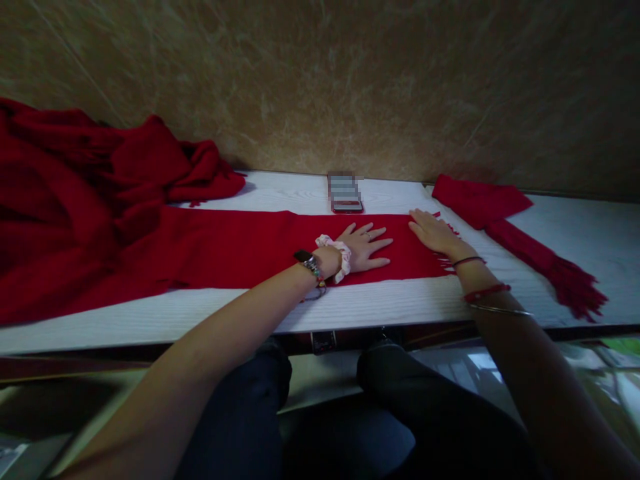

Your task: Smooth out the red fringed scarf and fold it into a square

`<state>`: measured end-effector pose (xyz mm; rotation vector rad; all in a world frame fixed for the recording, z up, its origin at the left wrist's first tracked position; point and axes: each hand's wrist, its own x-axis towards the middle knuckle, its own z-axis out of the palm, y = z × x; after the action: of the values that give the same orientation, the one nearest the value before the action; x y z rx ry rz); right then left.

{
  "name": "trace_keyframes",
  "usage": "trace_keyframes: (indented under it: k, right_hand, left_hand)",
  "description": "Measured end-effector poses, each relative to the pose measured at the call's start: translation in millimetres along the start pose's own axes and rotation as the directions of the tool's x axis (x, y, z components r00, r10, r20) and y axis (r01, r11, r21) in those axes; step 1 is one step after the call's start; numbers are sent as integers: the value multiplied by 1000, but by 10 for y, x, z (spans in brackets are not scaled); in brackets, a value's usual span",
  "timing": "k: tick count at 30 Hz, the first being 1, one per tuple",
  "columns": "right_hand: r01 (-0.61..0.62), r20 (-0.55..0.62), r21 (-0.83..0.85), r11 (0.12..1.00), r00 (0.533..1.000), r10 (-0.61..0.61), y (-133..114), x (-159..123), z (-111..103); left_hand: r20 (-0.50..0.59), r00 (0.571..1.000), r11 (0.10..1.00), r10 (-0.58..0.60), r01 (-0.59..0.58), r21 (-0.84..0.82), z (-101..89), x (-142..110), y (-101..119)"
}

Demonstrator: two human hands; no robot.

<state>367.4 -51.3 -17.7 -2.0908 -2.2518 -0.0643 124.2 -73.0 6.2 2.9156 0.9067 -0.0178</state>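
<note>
White wood-grain tabletop point(290, 190) against a brown marbled wall point(320, 87). On its left, a rumpled heap of deep-red woven cloth point(150, 160). A long flat red fringed scarf point(240, 247) lies mid-table in front of the person; where it ends and the heap begins, I can't tell from here. To the right, a second, folded red scarf point(475, 200), tasselled tail angled toward the near edge.

Left hand point(363, 247): open, palm down, fingers spread on the flat scarf. Right hand point(440, 237): open too, fingers together, laid by the fringed end; no grip visible. Beyond the far edge, a small red-edged phone point(345, 193).

Looks like smoothing. Best done, I'd judge, with one palm anchoring while the other strokes lengthwise, edges kept parallel, fringe combed straight.

Long axis runs left to right, roughly parallel to the tabletop's front edge; fringe points right.
</note>
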Motion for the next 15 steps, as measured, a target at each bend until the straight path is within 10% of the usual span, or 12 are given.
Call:
trace_keyframes:
  k: [9, 15]
  right_hand:
    - [-103, -56, 8, 995, 993, 103, 245, -66, -50]
    - [126, -226, 31, 991, 967, -116, 45, -264, -193]
  left_hand:
    - [-46, 999, 1000, 15, -14, 23, 59, 19, -23]
    - [-35, 999, 1000, 6, -6, 0, 83, 41, -42]
